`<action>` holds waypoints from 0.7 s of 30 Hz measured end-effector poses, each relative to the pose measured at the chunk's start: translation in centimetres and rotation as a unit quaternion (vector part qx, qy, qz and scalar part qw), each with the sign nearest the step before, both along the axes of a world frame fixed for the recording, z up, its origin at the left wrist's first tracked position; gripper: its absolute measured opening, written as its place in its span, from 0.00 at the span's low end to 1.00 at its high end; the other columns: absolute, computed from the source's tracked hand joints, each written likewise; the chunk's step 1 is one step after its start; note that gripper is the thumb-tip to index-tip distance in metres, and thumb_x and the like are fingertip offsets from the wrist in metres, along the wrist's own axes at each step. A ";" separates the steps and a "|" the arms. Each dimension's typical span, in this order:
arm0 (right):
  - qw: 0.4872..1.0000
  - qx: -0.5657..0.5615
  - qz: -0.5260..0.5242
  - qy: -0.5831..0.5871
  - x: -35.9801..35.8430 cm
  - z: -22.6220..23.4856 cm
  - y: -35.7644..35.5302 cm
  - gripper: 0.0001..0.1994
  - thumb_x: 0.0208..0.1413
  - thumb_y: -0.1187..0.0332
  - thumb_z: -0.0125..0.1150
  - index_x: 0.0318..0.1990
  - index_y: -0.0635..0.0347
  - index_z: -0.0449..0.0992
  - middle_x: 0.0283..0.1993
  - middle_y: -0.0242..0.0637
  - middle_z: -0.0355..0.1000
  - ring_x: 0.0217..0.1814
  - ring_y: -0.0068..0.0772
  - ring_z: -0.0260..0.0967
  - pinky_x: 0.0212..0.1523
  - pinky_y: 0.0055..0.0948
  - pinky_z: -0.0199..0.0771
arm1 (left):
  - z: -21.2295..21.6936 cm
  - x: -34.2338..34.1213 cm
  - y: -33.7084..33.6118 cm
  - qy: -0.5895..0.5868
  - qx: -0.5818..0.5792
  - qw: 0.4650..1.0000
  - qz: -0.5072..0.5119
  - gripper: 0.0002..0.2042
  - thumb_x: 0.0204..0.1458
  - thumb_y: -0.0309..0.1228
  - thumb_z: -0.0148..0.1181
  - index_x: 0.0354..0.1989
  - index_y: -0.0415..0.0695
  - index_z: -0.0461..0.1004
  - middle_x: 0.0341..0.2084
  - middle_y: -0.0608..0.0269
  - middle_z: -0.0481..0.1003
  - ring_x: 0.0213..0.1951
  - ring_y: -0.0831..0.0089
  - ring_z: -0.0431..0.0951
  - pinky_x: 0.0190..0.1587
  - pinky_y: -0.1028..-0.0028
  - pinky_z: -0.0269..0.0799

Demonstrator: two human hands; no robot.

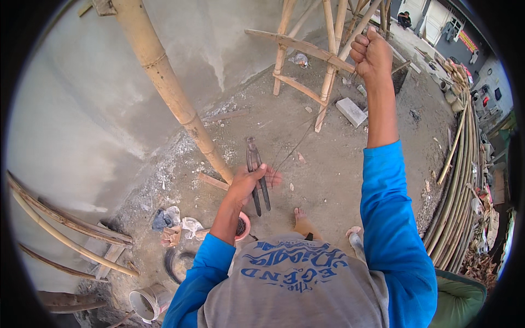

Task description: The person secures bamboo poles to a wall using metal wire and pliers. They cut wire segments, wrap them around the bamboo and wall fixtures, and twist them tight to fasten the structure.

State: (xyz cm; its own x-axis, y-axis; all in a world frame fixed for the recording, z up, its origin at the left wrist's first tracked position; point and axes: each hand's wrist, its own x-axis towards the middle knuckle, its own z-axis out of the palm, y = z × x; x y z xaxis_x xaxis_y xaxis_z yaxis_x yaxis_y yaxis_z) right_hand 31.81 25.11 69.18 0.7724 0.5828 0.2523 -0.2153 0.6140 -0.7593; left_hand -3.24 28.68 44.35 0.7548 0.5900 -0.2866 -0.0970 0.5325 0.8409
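A pair of dark metal pincers (251,146) lies across the palm of my left hand (245,185), jaws pointing away from me. The thumb presses the handles while the fingers, slightly blurred, stretch out to the right. Thin dark wire (296,147) runs from beside those fingers up towards my right hand (372,54). That hand is raised at the far right, closed in a fist that appears to grip the wire's upper end. Close to the fist stands a bamboo trestle (330,49) with a wooden crosspiece (301,48).
A thick bamboo pole (164,71) slants along the grey wall at left. A pale block (351,112) lies on the ground. Long bamboo poles (451,191) are stacked at right. Near my left arm are a pink bowl (245,224) and a bucket (147,302). Another person (404,20) crouches far off.
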 end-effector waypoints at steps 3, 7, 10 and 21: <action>0.999 -0.002 0.044 -0.021 6.5 -0.5 3.1 0.09 0.72 0.65 0.46 0.37 0.56 0.61 0.23 0.29 0.57 0.18 0.17 0.45 0.17 0.23 0.41 | -0.9 4.6 2.1 0.070 0.096 0.987 0.107 0.13 0.66 0.31 0.55 0.42 0.30 0.76 0.38 0.46 0.81 0.34 0.63 0.83 0.39 0.68 0.81; 0.997 -0.035 0.056 -0.037 10.7 -0.3 6.7 0.09 0.73 0.65 0.45 0.37 0.55 0.59 0.23 0.27 0.55 0.18 0.17 0.43 0.16 0.22 0.40 | 2.2 8.1 5.1 0.149 0.193 0.945 0.217 0.13 0.66 0.31 0.55 0.43 0.31 0.77 0.40 0.46 0.82 0.37 0.66 0.83 0.42 0.70 0.81; 0.996 -0.047 0.070 0.010 9.3 -1.1 10.0 0.09 0.73 0.65 0.45 0.37 0.55 0.60 0.23 0.28 0.55 0.18 0.17 0.44 0.16 0.23 0.42 | 4.4 12.1 6.8 0.091 0.264 0.919 0.279 0.12 0.66 0.32 0.55 0.41 0.32 0.77 0.39 0.48 0.82 0.35 0.68 0.82 0.40 0.71 0.80; 0.982 -0.102 0.042 -0.156 8.8 -5.4 24.6 0.11 0.71 0.64 0.49 0.34 0.57 0.64 0.22 0.27 0.60 0.17 0.16 0.49 0.15 0.25 0.45 | 15.0 17.8 16.3 0.166 0.338 0.914 0.150 0.14 0.67 0.35 0.55 0.36 0.35 0.78 0.29 0.57 0.79 0.33 0.69 0.78 0.35 0.71 0.74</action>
